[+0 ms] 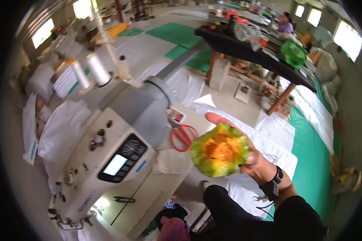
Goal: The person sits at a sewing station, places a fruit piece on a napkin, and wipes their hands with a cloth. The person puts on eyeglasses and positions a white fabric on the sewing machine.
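Near left, sewing machine [88,160]; then red-handled scissors [177,125]; farther right, cut fruit [220,150], orange flesh showing, no clear long axis, cupped in right hand [251,158], left of wristband [272,187], one finger [215,118] jutting past its far edge. Left hand out of view.

Red-handled scissors [184,136] beside grey-white sewing machine [93,154].

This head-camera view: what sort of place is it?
Probably a sewing workshop: there's a large sewing machine, white thread cones near it, and red-handled scissors beside it.
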`<action>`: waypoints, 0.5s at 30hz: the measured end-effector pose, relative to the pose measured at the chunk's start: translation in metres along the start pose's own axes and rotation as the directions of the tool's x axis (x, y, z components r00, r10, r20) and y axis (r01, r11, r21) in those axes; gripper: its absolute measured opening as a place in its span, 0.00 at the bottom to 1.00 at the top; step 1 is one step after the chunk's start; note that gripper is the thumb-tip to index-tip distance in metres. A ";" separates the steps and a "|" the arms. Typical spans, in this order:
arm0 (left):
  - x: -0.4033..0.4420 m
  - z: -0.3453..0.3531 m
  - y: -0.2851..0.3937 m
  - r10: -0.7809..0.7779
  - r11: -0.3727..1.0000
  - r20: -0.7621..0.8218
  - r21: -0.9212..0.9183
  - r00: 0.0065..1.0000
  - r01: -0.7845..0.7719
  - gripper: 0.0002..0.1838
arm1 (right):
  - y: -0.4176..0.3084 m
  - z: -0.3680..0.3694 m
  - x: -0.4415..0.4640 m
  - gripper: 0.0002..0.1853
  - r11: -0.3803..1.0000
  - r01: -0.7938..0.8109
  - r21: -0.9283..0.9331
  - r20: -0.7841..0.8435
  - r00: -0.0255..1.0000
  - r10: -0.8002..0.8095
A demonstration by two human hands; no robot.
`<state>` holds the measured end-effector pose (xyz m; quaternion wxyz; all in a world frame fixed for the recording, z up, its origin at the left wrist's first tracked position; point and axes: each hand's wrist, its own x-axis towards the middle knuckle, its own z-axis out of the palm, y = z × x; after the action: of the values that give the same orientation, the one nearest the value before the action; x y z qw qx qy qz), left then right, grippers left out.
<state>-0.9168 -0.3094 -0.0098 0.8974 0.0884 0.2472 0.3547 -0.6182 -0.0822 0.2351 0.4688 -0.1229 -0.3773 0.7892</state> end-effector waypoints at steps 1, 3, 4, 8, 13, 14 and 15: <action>0.002 -0.049 -0.033 -0.027 0.917 -0.282 0.374 0.959 0.136 0.14 | 0.003 -0.006 -0.015 0.55 1.000 0.029 -0.007 -0.012 1.000 -0.029; 0.000 -0.111 -0.079 -0.095 0.821 -0.452 0.469 0.887 0.326 0.20 | 0.009 -0.013 -0.045 0.54 0.997 0.060 -0.054 -0.011 0.998 -0.061; -0.007 -0.125 -0.089 -0.091 0.805 -0.450 0.492 0.888 0.331 0.20 | 0.012 -0.015 -0.061 0.52 0.996 0.071 -0.061 -0.004 0.997 -0.071; -0.041 -0.145 -0.117 -0.128 0.175 -0.329 0.921 0.936 0.347 0.42 | 0.007 0.009 -0.111 0.47 0.997 0.029 0.076 0.015 0.999 -0.030; -0.062 -0.117 -0.123 -0.018 -0.074 -0.315 0.947 0.949 0.313 0.39 | -0.010 0.047 -0.158 0.47 0.991 -0.004 0.133 0.150 0.989 -0.016; -0.068 -0.110 -0.123 0.027 -0.056 -0.304 0.951 0.952 0.305 0.36 | -0.010 0.053 -0.168 0.47 0.990 -0.002 0.139 0.183 0.983 -0.023; -0.071 -0.101 -0.126 0.066 -0.047 -0.303 0.951 0.951 0.306 0.33 | -0.010 0.059 -0.176 0.47 0.990 0.001 0.139 0.193 0.981 -0.028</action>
<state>-0.9382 -0.4515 -0.1120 0.5444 0.6364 0.5464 -0.0050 -0.5505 -0.2547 0.2546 0.4430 -0.0096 -0.3664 0.8182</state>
